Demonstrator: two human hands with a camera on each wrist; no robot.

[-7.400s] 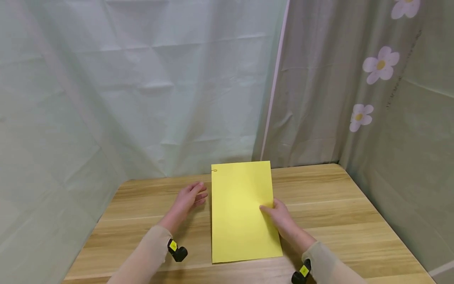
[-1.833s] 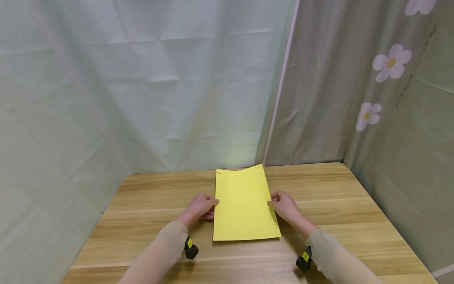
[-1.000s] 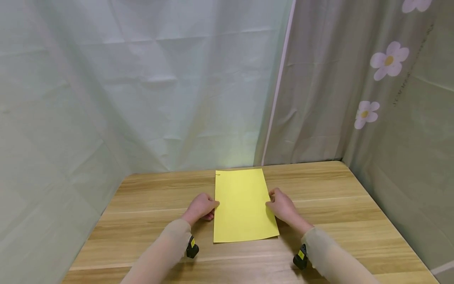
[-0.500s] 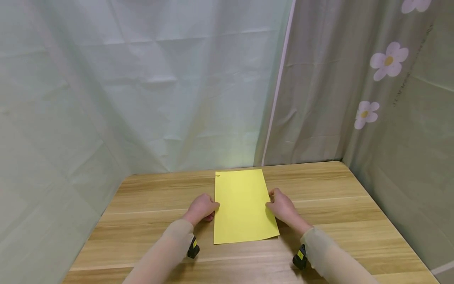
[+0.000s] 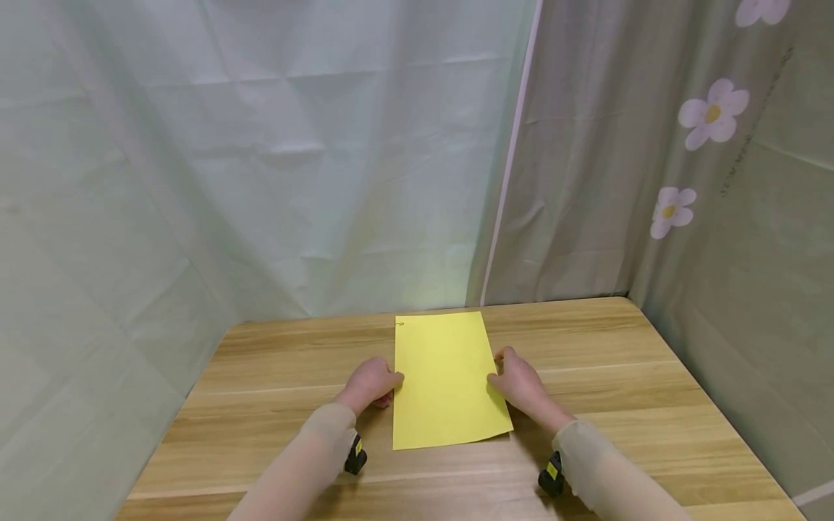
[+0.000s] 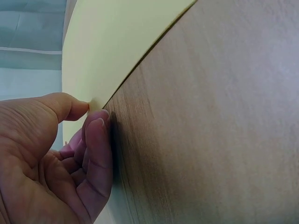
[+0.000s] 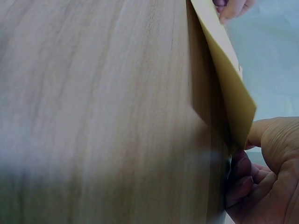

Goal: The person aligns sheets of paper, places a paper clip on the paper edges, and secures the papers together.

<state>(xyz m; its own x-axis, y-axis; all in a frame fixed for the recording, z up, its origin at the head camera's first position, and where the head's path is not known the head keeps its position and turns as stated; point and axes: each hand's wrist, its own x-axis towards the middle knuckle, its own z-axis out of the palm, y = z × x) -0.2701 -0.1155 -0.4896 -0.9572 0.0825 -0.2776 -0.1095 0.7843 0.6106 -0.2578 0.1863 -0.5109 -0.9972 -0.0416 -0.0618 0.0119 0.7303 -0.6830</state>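
A yellow sheet of paper [image 5: 446, 380], perhaps more than one layer, lies low over the table in the head view. A small paper clip [image 5: 399, 323] sits at its far left corner. My left hand [image 5: 371, 382] pinches the left edge, thumb on top and the other fingers curled below. On the opposite edge, my right hand [image 5: 521, 382] pinches the paper between thumb and fingers. In the right wrist view the near right corner of the yellow paper [image 7: 238, 109] is lifted off the wood and casts a shadow.
The wooden table [image 5: 274, 362] has rounded far corners. Behind it hangs a pale curtain [image 5: 326, 181], and flower prints [image 5: 713, 114] decorate the cloth on the right. A small black camera is strapped to each wrist, such as the left one [image 5: 355, 457].
Earlier my left hand was apart from the paper; now it pinches the left edge. The paper has come down toward the table, and its bowed far edge has flattened. The last second shows little movement.
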